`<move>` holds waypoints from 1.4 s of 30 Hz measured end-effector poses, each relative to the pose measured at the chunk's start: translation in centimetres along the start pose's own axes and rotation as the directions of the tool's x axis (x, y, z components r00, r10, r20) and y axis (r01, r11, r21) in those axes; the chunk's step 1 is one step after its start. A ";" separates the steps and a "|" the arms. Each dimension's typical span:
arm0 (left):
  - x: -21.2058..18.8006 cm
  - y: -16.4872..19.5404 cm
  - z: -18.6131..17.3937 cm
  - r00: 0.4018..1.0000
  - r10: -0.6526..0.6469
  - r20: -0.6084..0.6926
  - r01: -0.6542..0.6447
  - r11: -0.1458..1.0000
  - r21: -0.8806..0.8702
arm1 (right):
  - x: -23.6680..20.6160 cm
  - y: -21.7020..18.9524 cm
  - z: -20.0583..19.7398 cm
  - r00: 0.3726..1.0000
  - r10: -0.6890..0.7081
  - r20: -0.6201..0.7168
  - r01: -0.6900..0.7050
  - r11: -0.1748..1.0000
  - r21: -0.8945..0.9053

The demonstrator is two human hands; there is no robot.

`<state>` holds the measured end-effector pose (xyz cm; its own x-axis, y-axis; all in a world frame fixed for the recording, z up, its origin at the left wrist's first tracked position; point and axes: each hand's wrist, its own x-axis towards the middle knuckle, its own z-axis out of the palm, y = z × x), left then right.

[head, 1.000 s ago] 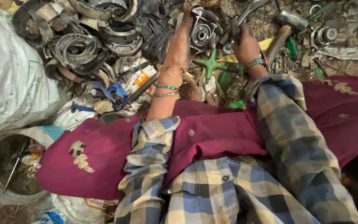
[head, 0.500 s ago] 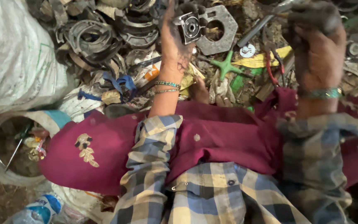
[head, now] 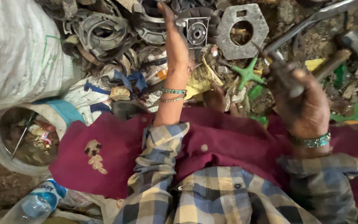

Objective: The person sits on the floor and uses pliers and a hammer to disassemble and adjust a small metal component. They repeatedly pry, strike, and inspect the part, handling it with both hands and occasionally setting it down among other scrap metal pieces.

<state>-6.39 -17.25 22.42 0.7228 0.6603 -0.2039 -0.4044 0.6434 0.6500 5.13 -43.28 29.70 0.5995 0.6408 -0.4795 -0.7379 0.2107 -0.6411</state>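
My left hand (head: 178,45) reaches forward over the scrap heap and grips a small square metal housing (head: 197,32) with a round bearing hole. My right hand (head: 302,99) is raised nearer to me, blurred, its fingers closed on a thin dark metal tool (head: 276,62) that points up and left. Both wrists wear beaded bangles. A flat grey hexagonal plate (head: 245,31) with a round hole lies just right of the housing. A green plastic cross-shaped piece (head: 247,74) lies between my hands.
Rusty rings and clamps (head: 100,35) pile up at the far left. A white woven sack (head: 19,54) fills the left side. A round tub (head: 19,143) of small scrap sits low left, a plastic bottle (head: 36,203) below it. A hammer (head: 344,52) lies at right.
My right hand has pulled back toward me and lifted with the tool. My left hand has turned the metal housing while staying over the pile. The view has shifted closer.
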 end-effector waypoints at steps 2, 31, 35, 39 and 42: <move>0.0 0.0 -0.7 0.943 -0.217 -0.252 0.197 0.975 -0.101 | 0.4 0.5 -0.3 0.998 0.049 -0.028 -0.050 0.997 -0.054; -3.7 -3.7 -2.2 0.949 0.312 -0.053 -0.110 0.481 0.870 | -6.0 -2.4 2.7 0.975 0.215 0.056 -0.063 0.511 -0.857; -4.0 -4.7 -2.9 0.947 0.306 -0.096 -0.042 0.416 0.908 | -6.2 -2.1 2.7 0.980 0.147 0.132 0.055 0.440 -0.896; -4.6 -4.7 -2.5 0.959 0.280 0.033 -0.115 0.282 0.953 | -6.3 -2.0 2.3 0.979 0.095 0.182 0.132 0.390 -0.911; -5.3 -4.1 -1.7 0.927 0.333 0.171 -0.241 0.181 0.954 | -6.7 -2.1 2.1 0.953 0.036 0.301 0.268 0.362 -0.893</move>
<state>-9.50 -22.72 19.56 0.6319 0.7599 0.1526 0.2872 -0.4124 0.8645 2.00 -46.43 35.51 0.4515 0.8402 -0.3002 0.1698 -0.4112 -0.8956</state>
